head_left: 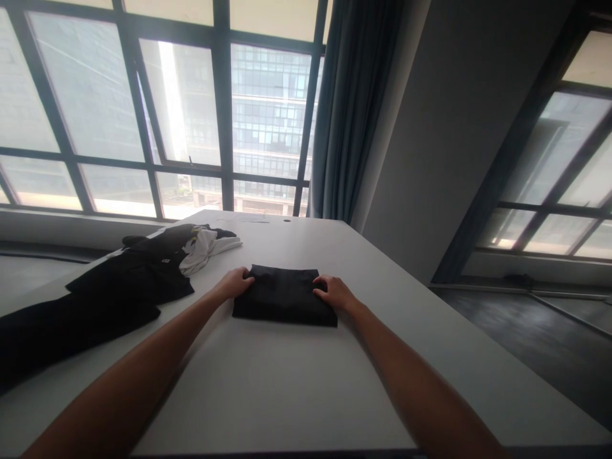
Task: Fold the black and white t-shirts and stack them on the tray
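Observation:
A black garment (285, 298), folded into a flat rectangle, lies on the white table (287, 389) in front of me. At its upper left edge, my left hand (238, 282) is closed, thumb on top and the other fingers mostly out of sight. My right hand (335, 292) grips the upper right edge, its thumb and curled fingers on the cloth. What kind of garment it is I cannot make out.
To the left lies a loose heap of dark clothes (138, 274) with a white garment (205, 250) among them. Further back are a round dark cable hole (287, 220), windows (272, 115) and a grey-blue curtain (351, 108). The table's right edge slants toward me.

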